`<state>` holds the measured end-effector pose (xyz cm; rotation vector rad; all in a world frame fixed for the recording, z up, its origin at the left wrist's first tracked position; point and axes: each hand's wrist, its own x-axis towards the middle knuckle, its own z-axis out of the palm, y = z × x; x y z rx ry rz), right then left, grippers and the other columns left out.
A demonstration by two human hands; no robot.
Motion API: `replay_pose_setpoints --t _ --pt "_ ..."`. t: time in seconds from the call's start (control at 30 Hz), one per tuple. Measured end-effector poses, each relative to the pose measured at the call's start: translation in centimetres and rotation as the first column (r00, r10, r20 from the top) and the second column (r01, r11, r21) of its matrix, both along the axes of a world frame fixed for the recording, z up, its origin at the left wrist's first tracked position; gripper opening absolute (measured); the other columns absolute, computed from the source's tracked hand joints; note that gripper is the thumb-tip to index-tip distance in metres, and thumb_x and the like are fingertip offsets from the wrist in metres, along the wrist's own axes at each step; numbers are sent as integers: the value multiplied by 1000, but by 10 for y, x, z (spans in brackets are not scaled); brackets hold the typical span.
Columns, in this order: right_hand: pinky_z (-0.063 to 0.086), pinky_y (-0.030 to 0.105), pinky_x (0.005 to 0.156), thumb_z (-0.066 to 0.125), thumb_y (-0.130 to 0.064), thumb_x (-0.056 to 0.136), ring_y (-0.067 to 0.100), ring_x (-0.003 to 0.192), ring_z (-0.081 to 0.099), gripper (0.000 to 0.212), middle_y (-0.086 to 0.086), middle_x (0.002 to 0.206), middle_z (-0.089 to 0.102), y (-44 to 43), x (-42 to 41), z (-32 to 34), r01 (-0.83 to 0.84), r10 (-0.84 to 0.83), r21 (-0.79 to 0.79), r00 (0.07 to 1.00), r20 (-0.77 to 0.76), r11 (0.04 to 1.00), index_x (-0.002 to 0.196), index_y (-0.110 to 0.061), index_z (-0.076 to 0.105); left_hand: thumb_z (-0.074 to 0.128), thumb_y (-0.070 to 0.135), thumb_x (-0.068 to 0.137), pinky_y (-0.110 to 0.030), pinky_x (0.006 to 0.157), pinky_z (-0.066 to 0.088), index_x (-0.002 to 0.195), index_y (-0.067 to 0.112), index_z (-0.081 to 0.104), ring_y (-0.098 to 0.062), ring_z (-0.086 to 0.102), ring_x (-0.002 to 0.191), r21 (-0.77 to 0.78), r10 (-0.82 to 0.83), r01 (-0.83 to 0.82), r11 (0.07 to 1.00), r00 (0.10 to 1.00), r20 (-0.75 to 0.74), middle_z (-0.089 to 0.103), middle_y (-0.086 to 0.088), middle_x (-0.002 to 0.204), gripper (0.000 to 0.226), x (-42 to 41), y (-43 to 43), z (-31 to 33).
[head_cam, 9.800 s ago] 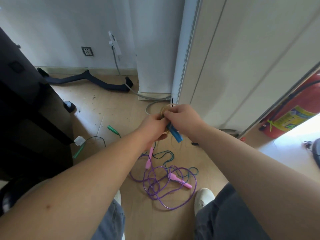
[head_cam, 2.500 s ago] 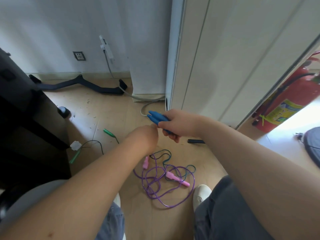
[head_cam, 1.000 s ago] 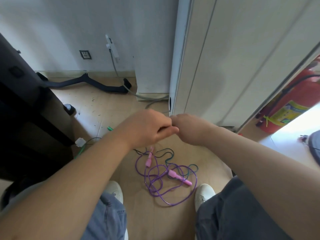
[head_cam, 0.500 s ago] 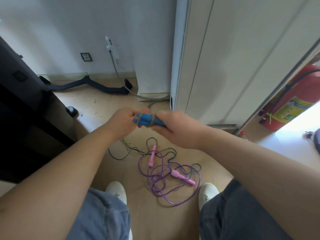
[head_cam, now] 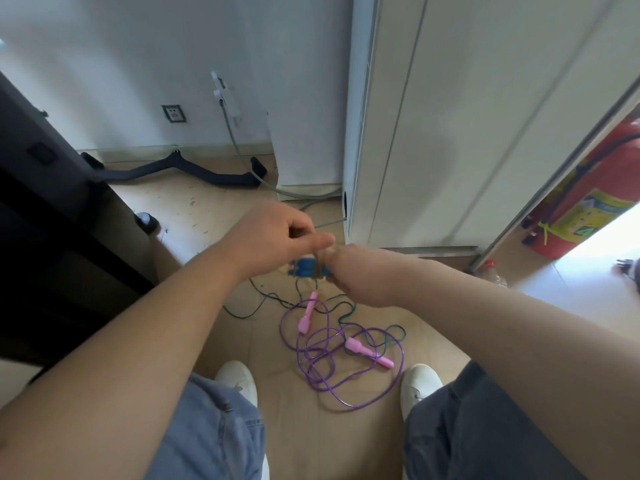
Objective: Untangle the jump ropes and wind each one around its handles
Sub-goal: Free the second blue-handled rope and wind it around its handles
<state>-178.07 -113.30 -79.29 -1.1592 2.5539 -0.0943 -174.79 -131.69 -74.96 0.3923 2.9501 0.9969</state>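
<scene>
Hands meet low over the floor: the right hand (head_cam: pixel 349 271) grips the blue handles (head_cam: pixel 306 269), and the left hand (head_cam: pixel 273 237), fingers curled, seems to pinch the dark green rope (head_cam: pixel 242 317) just above them, though blur hides the contact. That rope trails down and crosses the purple rope (head_cam: pixel 317 362) with its pink handles (head_cam: pixel 306 315) between the shoes. Best play, I'd say: lay each turn snug, and lift the slack clear of the purple tangle first.

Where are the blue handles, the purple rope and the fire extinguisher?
blue handles (head_cam: pixel 306 270): head view, on the exposed blue side.
purple rope (head_cam: pixel 317 356): head view, on the tangled coils.
fire extinguisher (head_cam: pixel 604 197): head view, on the red body.
</scene>
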Motion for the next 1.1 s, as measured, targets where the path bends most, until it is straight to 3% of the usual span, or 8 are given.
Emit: replay_pose_setpoints --t 0.13,0.27,0.37,0.57,0.67,0.83,0.97,1.1 --pt "28 29 63 51 -31 103 17 73 45 13 -6 82 46 -3 16 29 -118 121 -117 992 24 986 106 -19 47 59 67 82 -26 53 37 61 7 62 -10 38 47 9 176 -177 984 981 88 47 -4 51 63 -9 -12 -5" --pt "38 26 60 59 -38 98 13 67 55 16 -10 73 57 12 9 64 32 -17 -324 999 49 945 94 -24 52 53 46 99 -25 59 38 54 18 48 -9 38 46 160 301 -344 925 922 243 44 9 48 53 -13 -15 -24" --pt "40 11 54 63 -37 96 1 59 63 14 -9 67 68 27 0 72 249 -188 -432 966 180 867 87 -28 57 40 43 102 -26 59 37 59 18 52 -5 39 43 76 257 -291 954 921 294 46 7 52 51 -8 6 -35" --pt "43 31 61 56 -40 99 21 74 63 25 1 80 64 39 -28 49 355 -374 -249 927 -32 901 94 -15 56 36 44 105 -27 55 34 67 23 60 -6 47 49 34 -25 24 999 999 48 54 7 55 49 4 36 -23" --pt "45 34 70 53 -35 101 24 80 55 17 1 88 57 37 -32 28 346 -349 -45 932 -93 937 93 -20 47 48 43 101 -22 51 35 68 26 64 -10 48 50 0 -223 224 975 974 -42 54 6 54 40 5 34 -16" --pt "49 33 70 52 -14 98 22 81 59 7 0 93 58 21 -12 10 239 -235 93 970 -54 966 103 -18 51 51 52 96 -18 46 36 68 20 65 -4 39 42 273 50 -32 962 997 -60 47 12 47 44 0 29 2" --pt "46 35 77 54 -19 100 22 85 53 15 0 96 54 9 17 20 -45 46 -20 995 83 999 114 -17 53 49 54 96 -19 51 36 64 18 60 -2 41 43 210 224 -207 956 973 -62 50 14 48 50 -10 9 -2" --pt "43 35 74 55 -26 100 22 83 55 17 3 98 62 5 25 38 -95 131 -270 984 121 958 112 -14 55 50 60 94 -29 57 39 60 19 58 -13 46 52 53 290 -301 952 944 159 53 -1 57 54 -13 -2 -17"
